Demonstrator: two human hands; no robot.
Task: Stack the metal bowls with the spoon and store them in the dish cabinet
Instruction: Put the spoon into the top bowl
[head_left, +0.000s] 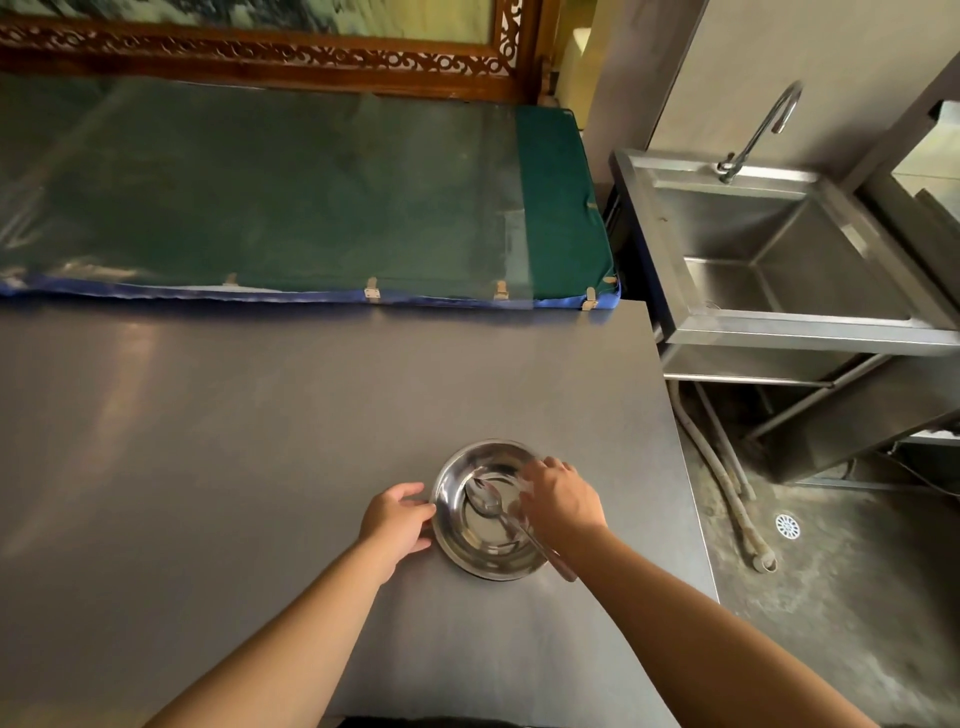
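- Head view: cannot tell whether round shiny metal bowl (485, 512), near right edge of grey steel bench (260, 441), is one or a stack.
- Holds silver metal spoon (506, 517), handle over near rim.
- Left hand (397, 522) cupped open against left rim.
- Right hand (558, 501) fingers curled over right rim; grip unclear.

The bowl (488, 512) is polished metal, mirror-bright inside, and the spoon (498, 512) in it shines the same. The table (260, 441) is brushed steel, smooth with a dull sheen. The sink (779, 249) and tap (761, 130) are satin steel. A green cloth pad (561, 197) lies under glossy clear plastic. The frame (260, 57) is carved, varnished wood. The floor (831, 597) is rough concrete.
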